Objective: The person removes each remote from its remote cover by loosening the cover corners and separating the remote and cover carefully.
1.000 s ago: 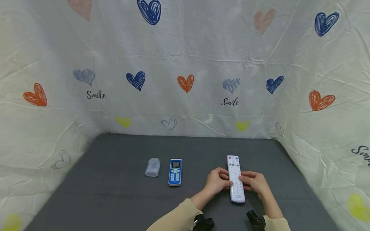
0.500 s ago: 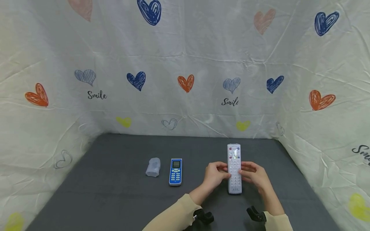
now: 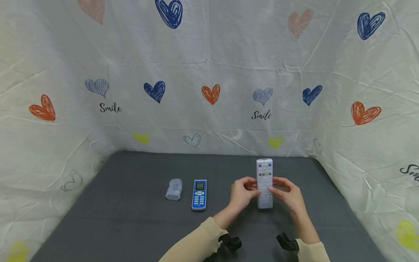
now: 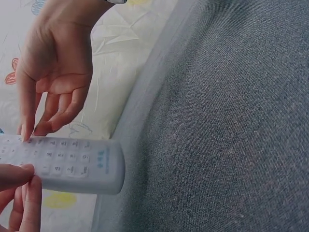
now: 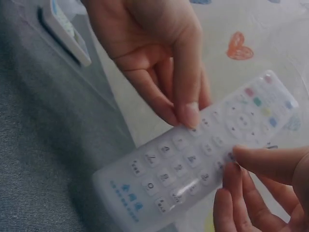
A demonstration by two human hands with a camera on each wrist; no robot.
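White remote (image 3: 264,182) held up off the grey surface (image 3: 131,218), right of centre, long axis running away from the person, coloured-button end at the far side and tilted up, keypad facing the camera. Left hand (image 3: 241,194) pinches its left edge, thumb on the keys, fingers curled behind. Right hand (image 3: 288,196) pinches the right edge likewise. Blue remote (image 3: 199,194) and clear cover (image 3: 174,189) lie flat to the left, well apart from the hands.

Matt white plastic remote (image 3: 264,182) under a frosted, soft-looking sleeve; glossy blue-and-white plastic remote (image 3: 199,194); translucent, milky cover (image 3: 174,189); coarse matt grey woven cloth (image 3: 137,203); creased, thin, faintly sheened printed backdrop sheet (image 3: 209,72).
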